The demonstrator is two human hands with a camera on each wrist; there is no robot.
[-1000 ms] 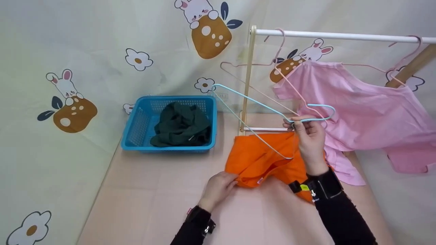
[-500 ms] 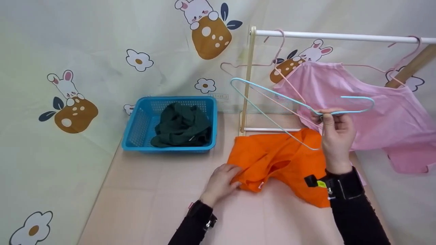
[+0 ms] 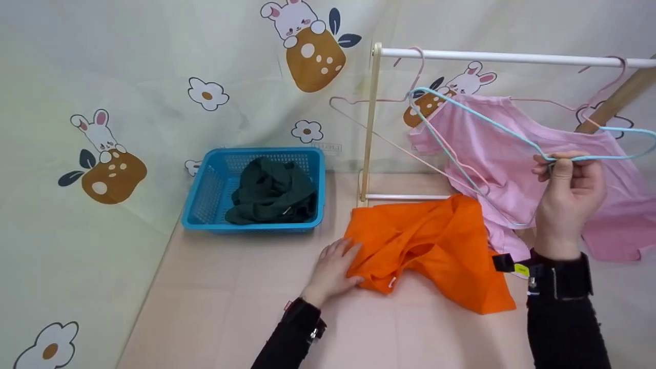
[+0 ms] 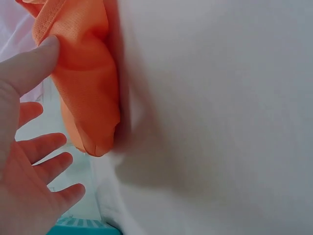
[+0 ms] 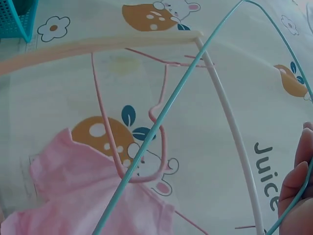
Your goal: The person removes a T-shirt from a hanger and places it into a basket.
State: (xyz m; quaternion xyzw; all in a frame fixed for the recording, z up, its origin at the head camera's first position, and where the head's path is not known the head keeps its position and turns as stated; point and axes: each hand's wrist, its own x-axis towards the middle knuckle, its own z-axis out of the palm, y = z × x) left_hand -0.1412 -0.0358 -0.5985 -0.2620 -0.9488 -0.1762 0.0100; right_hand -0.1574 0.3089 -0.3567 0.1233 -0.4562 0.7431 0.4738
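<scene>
My right hand (image 3: 571,200) pinches a light blue clothes hanger (image 3: 476,115) near the base of its hook. The hanger is in the air, in front of the pink shirt (image 3: 543,154) on the rack, and nothing is on it. In the right wrist view its thin bar (image 5: 171,105) crosses the picture. An orange garment (image 3: 425,246) lies crumpled on the table, a small white label at its edge. At its left edge my left hand (image 3: 330,274) rests with fingers spread. In the left wrist view the thumb (image 4: 36,63) touches the orange cloth, the other fingers apart from it.
A wooden rack with a white rail (image 3: 512,55) stands at the back right. A bare pink hanger (image 3: 353,102) hangs there beside the pink shirt. To the left, a blue basket (image 3: 205,225) contains a dark green garment (image 3: 274,192). Patterned cloth (image 3: 154,61) covers the wall.
My right hand has carried the blue hanger up and right, away from the orange garment. My left hand has let go of the garment's edge and spread its fingers.
</scene>
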